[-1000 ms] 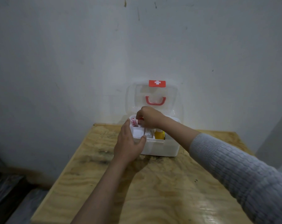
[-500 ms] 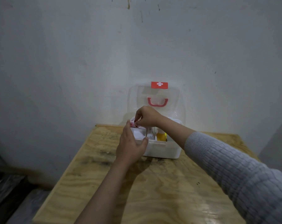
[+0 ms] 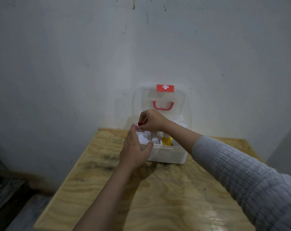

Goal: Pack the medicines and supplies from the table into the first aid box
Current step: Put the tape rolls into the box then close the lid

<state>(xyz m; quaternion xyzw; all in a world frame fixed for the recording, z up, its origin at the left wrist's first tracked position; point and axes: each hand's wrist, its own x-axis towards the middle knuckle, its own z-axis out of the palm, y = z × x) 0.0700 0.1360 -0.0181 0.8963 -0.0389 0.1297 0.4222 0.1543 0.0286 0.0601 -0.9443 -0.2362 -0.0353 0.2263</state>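
Nearest you, the plywood bench [image 3: 158,197] is bare in front, with dark smudges on its surface toward the box. Your grey knitted sleeve [image 3: 241,172] comes in from the right and crosses over the right part of the box, hiding that side of its inside.

Your left hand [image 3: 134,150] sits at the near left corner of the first aid box [image 3: 168,155], fingers spread, thumb resting on the near rim and fingertips up by the far left corner. It blocks your view of the left wall of the box.

Just beyond, your right hand [image 3: 152,121] hangs over the far left part of the box, pinching a small red and white packet [image 3: 138,127] between thumb and fingers; the packet is above the left rim, touching your left fingertips.

Inside the white box you can see dividers, some white items too blurred to name, and a yellow bottle [image 3: 167,141] standing near the middle.

Behind, the clear lid [image 3: 181,104] stands upright against the wall [image 3: 74,64], with its red handle [image 3: 162,105] and red cross label [image 3: 165,88].
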